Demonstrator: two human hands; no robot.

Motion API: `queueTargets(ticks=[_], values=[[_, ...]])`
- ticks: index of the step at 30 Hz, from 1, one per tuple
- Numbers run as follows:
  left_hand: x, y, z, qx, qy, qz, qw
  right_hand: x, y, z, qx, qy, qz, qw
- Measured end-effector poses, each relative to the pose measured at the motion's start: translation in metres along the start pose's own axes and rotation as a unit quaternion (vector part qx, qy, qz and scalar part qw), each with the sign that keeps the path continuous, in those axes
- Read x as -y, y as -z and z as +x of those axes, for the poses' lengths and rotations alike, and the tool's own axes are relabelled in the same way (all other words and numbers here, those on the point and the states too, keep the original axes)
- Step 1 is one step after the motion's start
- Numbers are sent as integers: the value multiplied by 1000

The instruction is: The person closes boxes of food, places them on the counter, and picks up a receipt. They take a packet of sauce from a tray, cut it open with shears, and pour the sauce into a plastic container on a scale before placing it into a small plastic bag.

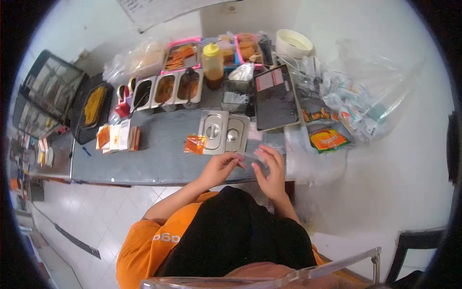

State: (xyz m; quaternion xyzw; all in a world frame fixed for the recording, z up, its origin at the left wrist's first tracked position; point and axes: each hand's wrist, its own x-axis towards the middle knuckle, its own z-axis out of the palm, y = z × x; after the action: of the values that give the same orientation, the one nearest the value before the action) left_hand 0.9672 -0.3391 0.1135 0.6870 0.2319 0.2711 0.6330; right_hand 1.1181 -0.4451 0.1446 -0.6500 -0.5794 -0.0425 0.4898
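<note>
My left hand [219, 169] is closed in a pinch at the counter's front edge. A thin see-through piece of plastic [250, 156], which looks like a small clear bag, runs from its fingertips toward my right hand [271, 172]. The right fingers are curved and apart near the plastic; whether they touch it is hard to tell. Just beyond my hands lie two steel container lids [213, 135], side by side. An orange-red sauce sachet [195, 144] lies against the left lid's lower corner.
Steel pans of sauce [165, 90] with ladles stand at the back, beside a yellow-capped squeeze bottle [212, 65]. A tablet [276, 98] leans to the right, near an orange-green packet [329, 139] and a big bag of sachets [361, 96]. Small boxes [118, 136] stand left.
</note>
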Motion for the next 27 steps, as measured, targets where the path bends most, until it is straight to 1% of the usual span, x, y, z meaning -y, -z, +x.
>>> queueTargets(ticks=[1, 2, 3, 4, 6, 7, 9, 10, 12, 13, 15, 16, 17, 18, 19, 21, 22, 23, 24, 27], values=[[-5, 10, -7, 9, -3, 52, 999, 4, -3, 4, 77, -61, 73, 993], [-9, 19, -13, 17, -6, 104, 994, 6, -6, 7, 153, -121, 142, 970], [-13, 26, -18, 15, -22, 147, 989, 2, -11, 8, 190, -76, 151, 967], [-18, 33, -22, 5, -22, 147, 989, 4, -17, 9, 198, -69, 153, 966], [-26, 48, -30, 2, -54, 246, 968, 14, -26, 14, 237, -118, 194, 945], [-27, 55, -35, -6, -53, 245, 968, 20, -31, 17, 243, -113, 196, 943], [-29, 70, -42, -5, -81, 358, 930, 33, -42, 25, 284, -130, 191, 931], [-30, 76, -45, -11, -82, 359, 930, 38, -49, 26, 286, -125, 191, 931], [-34, 89, -52, 0, -71, 436, 897, 45, -64, 27, 284, -92, 221, 929], [-35, 94, -54, -4, -73, 438, 896, 48, -70, 29, 284, -88, 222, 929], [-37, 102, -57, -97, -115, 504, 850, 54, -82, 34, 275, -18, 187, 943], [-39, 100, -59, -102, -117, 505, 849, 57, -88, 35, 276, -12, 187, 943], [-42, 96, -61, -232, -135, 503, 822, 60, -96, 34, 259, -77, 213, 939], [-45, 96, -63, -357, -150, 492, 780, 63, -104, 34, 240, -143, 238, 930], [-49, 101, -64, -359, -151, 491, 779, 63, -113, 33, 241, -140, 238, 930], [-53, 110, -67, -219, -175, 408, 869, 61, -129, 28, 273, -194, 311, 889], [-51, 112, -68, -219, -176, 406, 870, 62, -134, 25, 273, -194, 309, 890], [-49, 115, -67, -179, -104, 332, 920, 63, -140, 24, 270, -194, 325, 885], [-46, 118, -67, -136, -30, 254, 957, 63, -145, 24, 267, -193, 342, 880], [-31, 132, -66, -121, -51, 212, 968, 63, -155, 24, 286, -191, 341, 875]])
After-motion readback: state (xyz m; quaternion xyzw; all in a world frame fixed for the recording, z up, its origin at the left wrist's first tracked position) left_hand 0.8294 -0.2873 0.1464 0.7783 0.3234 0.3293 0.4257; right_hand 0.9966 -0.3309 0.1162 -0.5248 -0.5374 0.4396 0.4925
